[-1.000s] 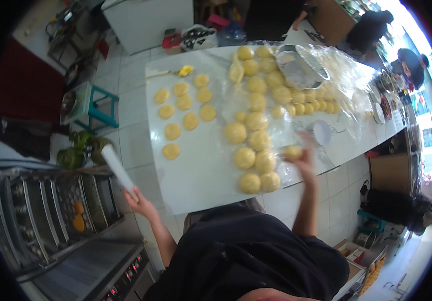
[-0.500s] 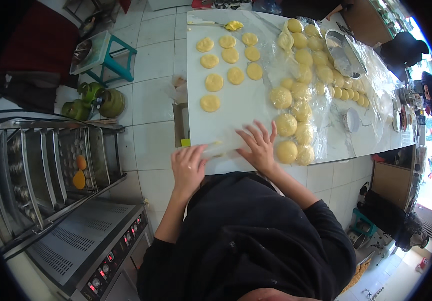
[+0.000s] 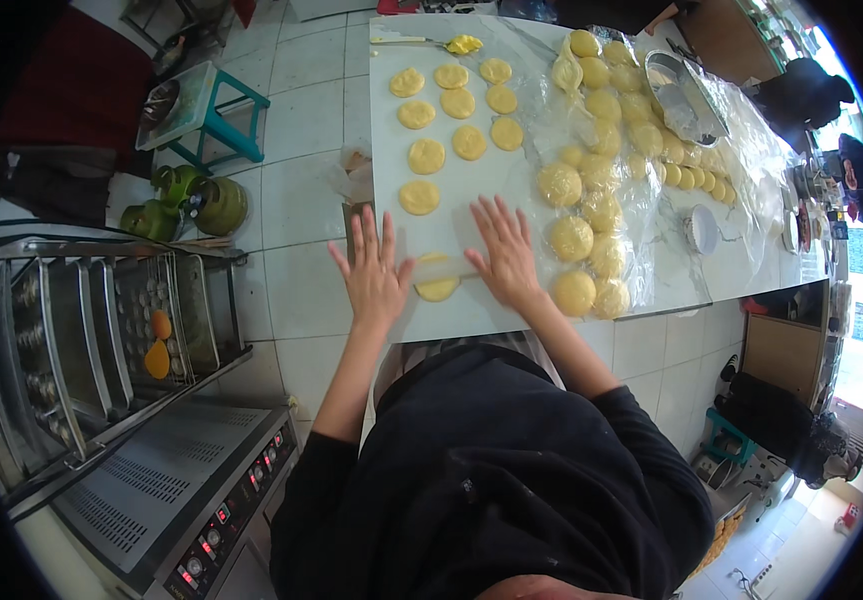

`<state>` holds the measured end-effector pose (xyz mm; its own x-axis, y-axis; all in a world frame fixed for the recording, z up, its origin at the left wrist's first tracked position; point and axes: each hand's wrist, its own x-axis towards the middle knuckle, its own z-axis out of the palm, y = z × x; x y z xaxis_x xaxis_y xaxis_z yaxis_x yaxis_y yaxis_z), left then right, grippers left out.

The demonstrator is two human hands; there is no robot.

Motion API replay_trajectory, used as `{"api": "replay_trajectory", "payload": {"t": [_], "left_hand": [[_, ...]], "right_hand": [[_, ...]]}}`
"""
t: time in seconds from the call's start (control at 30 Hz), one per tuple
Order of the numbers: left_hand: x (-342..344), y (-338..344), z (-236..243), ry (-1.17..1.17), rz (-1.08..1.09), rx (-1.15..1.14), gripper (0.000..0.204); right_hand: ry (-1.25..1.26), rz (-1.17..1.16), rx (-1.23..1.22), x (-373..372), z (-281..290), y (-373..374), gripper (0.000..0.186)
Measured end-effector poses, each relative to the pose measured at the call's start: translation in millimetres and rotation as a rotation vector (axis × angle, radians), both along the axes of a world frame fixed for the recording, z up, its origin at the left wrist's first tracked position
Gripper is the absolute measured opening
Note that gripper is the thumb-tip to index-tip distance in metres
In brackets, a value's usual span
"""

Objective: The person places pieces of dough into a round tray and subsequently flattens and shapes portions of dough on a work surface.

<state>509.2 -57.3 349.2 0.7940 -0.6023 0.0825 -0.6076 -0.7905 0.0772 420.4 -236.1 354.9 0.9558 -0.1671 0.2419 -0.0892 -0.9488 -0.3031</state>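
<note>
A pale rolling pin lies across a yellow dough disc near the table's front edge. My left hand is at the pin's left end, palm down with fingers stretched and spread. At the right end is my right hand, likewise open and flat, fingers pointing away from me. Neither hand wraps round the pin; the parts under the palms are hidden. Just beyond the pin rests a flattened dough disc, with several more in rows behind it.
Round dough balls under plastic film line the table's right part, beside a metal tray and a white bowl. A spatula with yellow filling lies at the far left. A tray rack and oven stand to my left.
Both hands have moved forward with the rolling pin, away from my body. My left fingers have straightened and spread. The dough disc under the pin now shows more clearly.
</note>
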Motion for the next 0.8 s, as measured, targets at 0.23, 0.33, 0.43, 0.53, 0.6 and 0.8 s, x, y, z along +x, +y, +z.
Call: {"api": "replay_trajectory", "payload": {"t": [0.23, 0.33, 0.43, 0.53, 0.6, 0.8], "left_hand": [[-66, 54, -25, 0.058, -0.129, -0.392, 0.033], [-62, 74, -35, -0.083, -0.219, -0.472, 0.03], [-59, 113, -49, -0.221, -0.256, -0.506, 0.031], [-55, 137, -45, -0.182, -0.193, -0.449, 0.03], [-50, 142, -41, -0.219, -0.046, -0.387, 0.03], [-46, 154, -65, -0.336, 0.324, -0.53, 0.027]], "right_hand": [[0.222, 0.048, 0.657, -23, 21, 17, 0.046], [0.099, 0.144, 0.491, 6, 12, 32, 0.042], [0.493, 0.253, 0.376, 16, 10, 34, 0.032], [0.27, 0.352, 0.384, 7, 2, 37, 0.024], [0.115, 0.421, 0.407, 5, 4, 30, 0.023], [0.019, 0.031, 0.821, 29, 55, 3, 0.032]]}}
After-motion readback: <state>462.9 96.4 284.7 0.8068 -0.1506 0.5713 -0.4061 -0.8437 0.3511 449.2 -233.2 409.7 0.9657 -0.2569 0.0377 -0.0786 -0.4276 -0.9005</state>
